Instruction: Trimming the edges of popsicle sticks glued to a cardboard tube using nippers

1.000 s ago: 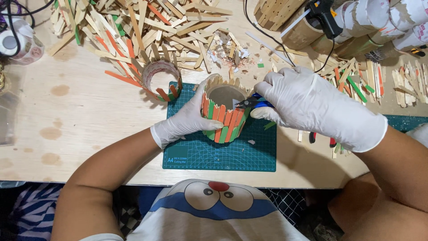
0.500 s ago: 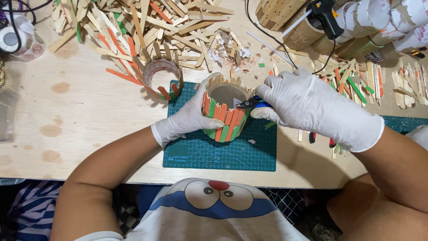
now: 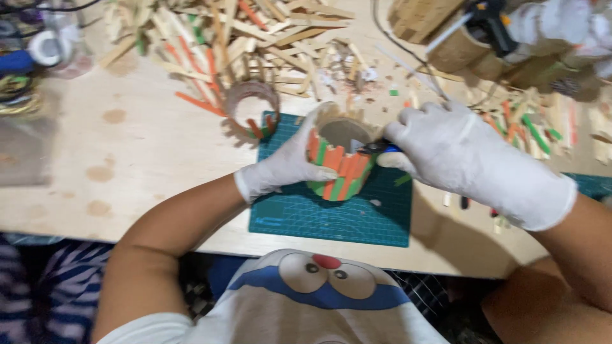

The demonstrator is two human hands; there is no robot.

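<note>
The left hand (image 3: 290, 167), in a white disposable glove, is wrapping around the near-left side of a round cardboard cup clad in orange and green wooden sticks (image 3: 338, 167), fingers curled against its wall and thumb reaching up toward the rim. The cup is standing upright on a dark green gridded cutting mat (image 3: 331, 213), which is lying on a pale wooden tabletop (image 3: 127, 159). The right hand (image 3: 462, 156), also gloved in white, is closing around a small dark tool with a blue part (image 3: 377, 148), whose tip is meeting the cup's right rim; the frame is blurred, so what kind of tool it is cannot be told for sure. Just beyond the mat's far-left corner a brown cardboard ring with a few orange sticks (image 3: 250, 107) is sitting on the table. Behind it a loose heap of plain, orange and green wooden sticks (image 3: 236, 32) is spreading across the far side of the tabletop.
</note>
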